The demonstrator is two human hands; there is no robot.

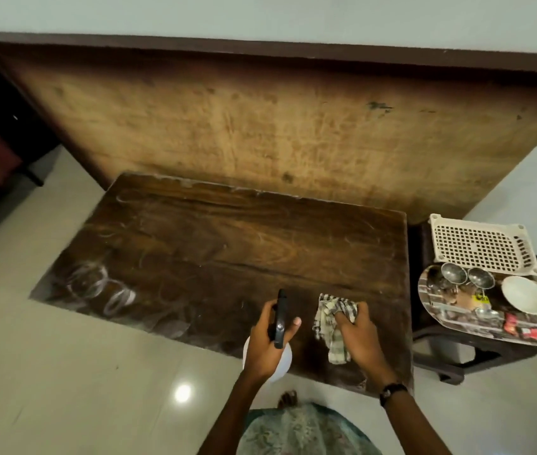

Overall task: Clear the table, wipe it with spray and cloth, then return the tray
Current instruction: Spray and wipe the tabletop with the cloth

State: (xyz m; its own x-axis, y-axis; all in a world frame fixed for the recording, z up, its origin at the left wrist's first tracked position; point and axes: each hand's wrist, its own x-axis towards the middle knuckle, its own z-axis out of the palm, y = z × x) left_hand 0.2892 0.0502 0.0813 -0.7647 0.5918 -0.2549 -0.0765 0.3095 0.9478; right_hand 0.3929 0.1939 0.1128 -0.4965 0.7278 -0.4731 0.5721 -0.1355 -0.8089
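Note:
A low dark wooden table [227,244] fills the middle, with whitish ring marks and streaks on its left part. My left hand [268,339] grips a white spray bottle [285,362] by its black trigger head, over the table's near edge. Beside it, my right hand [359,336] holds a crumpled checked cloth [331,323] against the tabletop near the front right. The patterned tray [457,320] sits off the table on a dark stool at the right, carrying two steel cups, a white bowl [524,294], spoons and small packets.
A cream perforated plastic tray [480,246] lies behind the loaded tray on the stool [441,353]. A large wooden board [260,126] leans against the wall behind the table. Dark red furniture stands at far left. The floor is glossy pale tile.

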